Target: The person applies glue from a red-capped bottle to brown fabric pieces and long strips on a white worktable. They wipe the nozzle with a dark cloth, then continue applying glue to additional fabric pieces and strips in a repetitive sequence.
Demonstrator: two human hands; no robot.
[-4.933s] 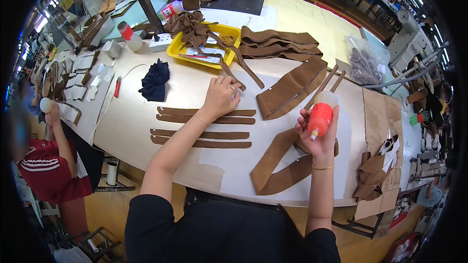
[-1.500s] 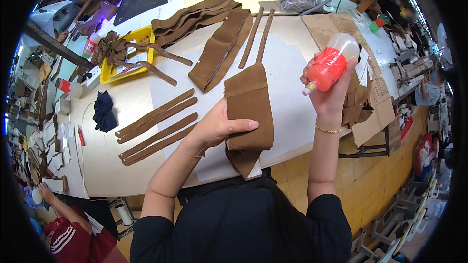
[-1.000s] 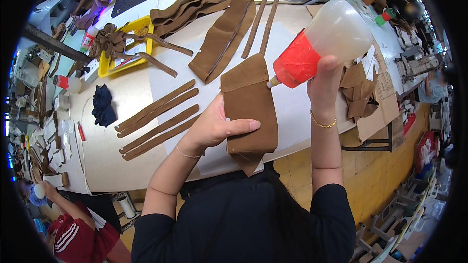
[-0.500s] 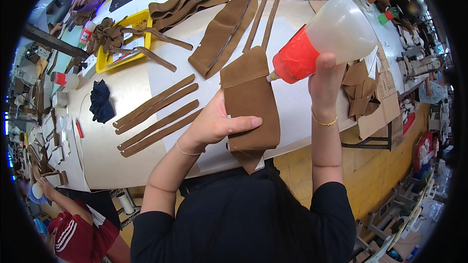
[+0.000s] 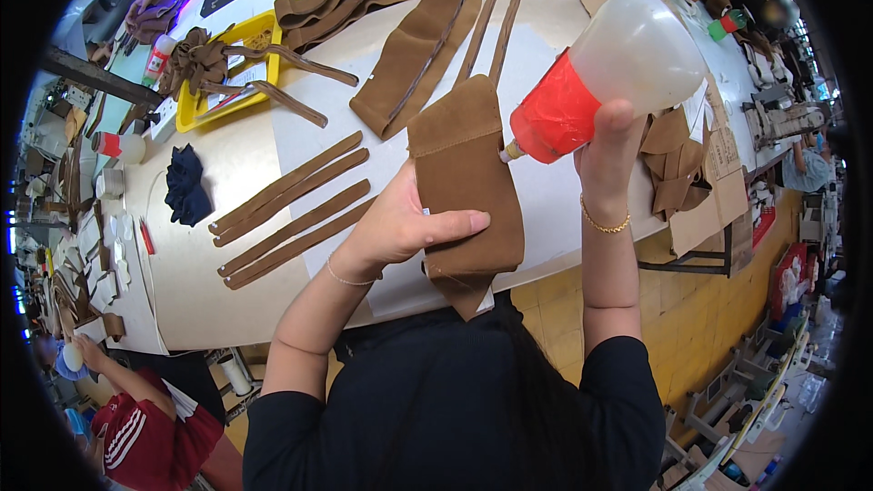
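My left hand point(image 5: 421, 227) grips a folded brown leather piece point(image 5: 466, 182), its thumb across the front and its fingers hidden behind. A stitched seam crosses the piece near its top. In my right hand point(image 5: 611, 141) is a translucent squeeze bottle point(image 5: 637, 53) with red tape round its neck, tilted so the nozzle points down and left. The nozzle tip point(image 5: 511, 152) is at the right edge of the leather piece; whether it touches cannot be told. Beyond my hands lie a wide brown strip point(image 5: 418, 59) and two narrow straps point(image 5: 498, 32).
Several thin brown straps point(image 5: 291, 182) lie left of my hands, beside a dark blue scrunched cloth point(image 5: 188, 185). A yellow tray point(image 5: 187, 114) holds brown strips and paper. At the right, brown leather pieces point(image 5: 675, 164) rest on cardboard point(image 5: 714, 205). A co-worker in a red shirt point(image 5: 150, 436) is at lower left.
The nozzle has shifted slightly down along the leather piece's right edge. Both hands keep their holds, and the view has moved a little.
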